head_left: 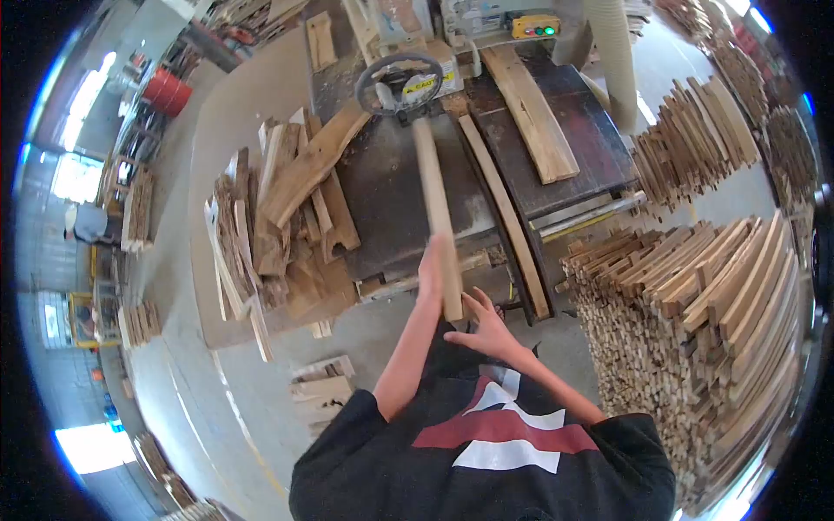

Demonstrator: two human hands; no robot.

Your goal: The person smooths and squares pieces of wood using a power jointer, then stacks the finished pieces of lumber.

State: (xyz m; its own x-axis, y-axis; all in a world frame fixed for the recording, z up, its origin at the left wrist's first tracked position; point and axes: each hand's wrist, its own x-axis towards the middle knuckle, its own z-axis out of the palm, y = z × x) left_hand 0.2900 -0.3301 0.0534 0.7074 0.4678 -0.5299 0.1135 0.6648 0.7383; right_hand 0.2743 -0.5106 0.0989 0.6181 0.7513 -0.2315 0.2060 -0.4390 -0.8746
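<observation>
A long, narrow wooden strip (439, 195) points away from me over the dark machine table (382, 217), its near end reaching past the table's front edge. My left hand (431, 276) grips the strip from its left side, the fingers slightly blurred by motion. Close to the right of the near end is my right hand (491, 334), fingers and thumb spread apart. A curved wooden piece (504, 213) lies in a dark curved holder just right of the strip. The far end of the strip comes up to below a black handwheel (400, 84).
Rough offcuts (278, 191) are heaped on the table's left side. A wide board (532, 117) rests on the right-hand table. Tall stacks of curved wooden pieces (686, 321) stand at my right. A metal rail (591, 215) runs along the right table's front. Scraps (321, 386) lie on the floor.
</observation>
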